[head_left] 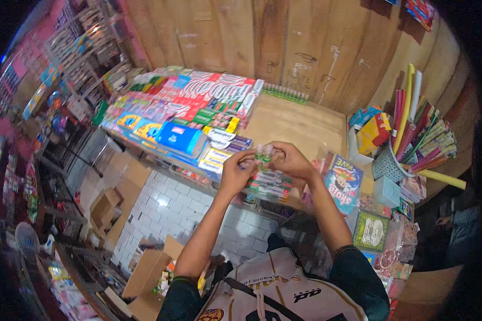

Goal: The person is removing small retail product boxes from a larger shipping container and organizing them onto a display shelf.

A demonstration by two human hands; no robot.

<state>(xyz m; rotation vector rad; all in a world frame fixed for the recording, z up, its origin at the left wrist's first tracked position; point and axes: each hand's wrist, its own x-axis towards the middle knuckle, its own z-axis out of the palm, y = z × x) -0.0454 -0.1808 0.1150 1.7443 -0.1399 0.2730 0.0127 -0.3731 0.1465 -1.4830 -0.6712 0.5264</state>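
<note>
Over the near edge of the wooden table, my left hand (238, 170) and my right hand (291, 160) meet with fingers closed. Two small bottles with green lower parts and clear tops stand upright between them. One bottle (259, 154) is at my left fingertips, the other bottle (266, 155) at my right. A row of similar little green bottles (285, 93) lines the table's back edge against the wooden wall. Below my hands lie green, white and red packets (268, 185), partly hidden by them.
Boxed goods (198, 101) cover the table's left half, with a blue pack (179, 137) near the front. On the right stand a basket (386, 166) of rolled tubes and a light-blue plastic box (386, 191). An open carton (144, 273) sits on the tiled floor (168, 200).
</note>
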